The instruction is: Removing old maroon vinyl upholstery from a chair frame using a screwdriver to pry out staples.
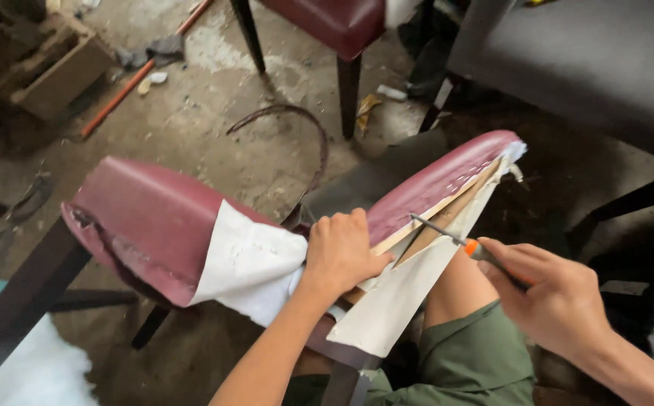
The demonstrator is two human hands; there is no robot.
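Head view, looking down over the person's lap. The left hand (pixel 342 252) is clenched on a chair seat pad (pixel 425 192) covered in maroon vinyl, fingers curled over its edge and thumb underneath, pinning it steady at a tilt so that the underside edge faces the other hand. The pad rests across the person's thigh, which is clad in green shorts (pixel 470 361); this gives support from below. The right hand (pixel 556 297) grasps a screwdriver (pixel 455 239) with an orange collar, its thin metal shaft laid against the exposed wooden base edge where the vinyl is fixed. A row of pale marks, probably staples, runs along the vinyl border near the far end. A flap of white lining fabric (pixel 398 297) hangs loose below the pad, already free of the base. Just to the left, a second maroon cushion (pixel 146 225) with white backing turned out lies over a dark wooden frame. The concrete floor (pixel 214 113) beyond carries debris, a curved strap and an orange-handled pole. Dark chair legs stand further back.
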